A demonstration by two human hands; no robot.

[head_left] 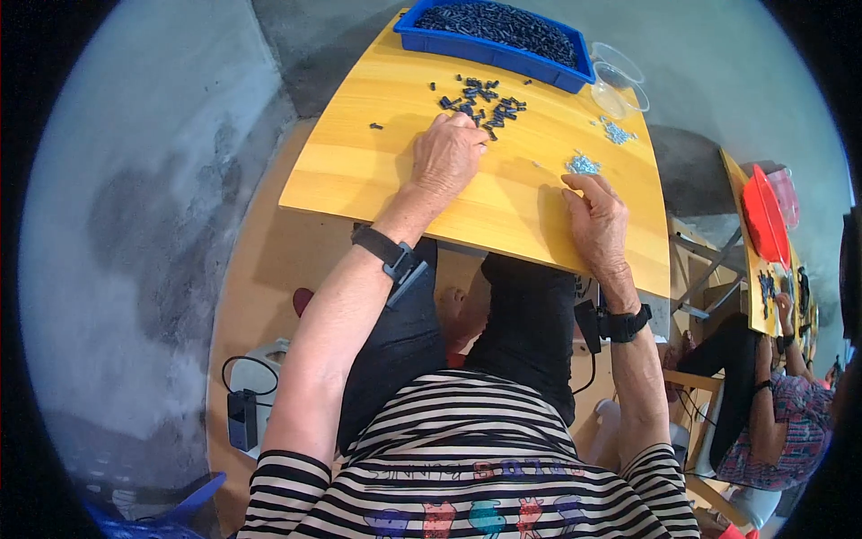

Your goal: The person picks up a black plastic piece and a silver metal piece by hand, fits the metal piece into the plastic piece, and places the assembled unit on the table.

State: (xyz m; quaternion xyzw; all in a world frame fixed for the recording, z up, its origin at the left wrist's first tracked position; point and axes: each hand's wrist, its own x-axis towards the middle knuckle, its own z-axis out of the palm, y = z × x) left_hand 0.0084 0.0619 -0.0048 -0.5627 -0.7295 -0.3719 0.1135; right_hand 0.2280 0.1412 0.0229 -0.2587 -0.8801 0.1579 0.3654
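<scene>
Wooden table (350,175) in front of the seated person; work materials lie on its top. Left hand (447,157) is palm down at the near left side of a loose heap of black pieces (501,114); its fingers are bent, tips among or against the nearest pieces. Cannot tell whether they grasp one, as the back of the hand hides the tips. Right hand (600,223) is above the right part of the table, fingers curled, thumb and forefinger tips just on the near side of a small pile of silvery bits (583,165); cannot tell whether anything is pinched there. A second silvery pile (619,133) lies farther off, near a clear plastic tub (620,103) at the table's right edge. One stray black piece (376,126) lies apart, left of the heap. At the far edge: blue tray (489,59), holding many more dark pieces (503,27). Black straps on both wrists. To the right, a co-worker (781,431) sits at another table with a red basin (763,216).
</scene>
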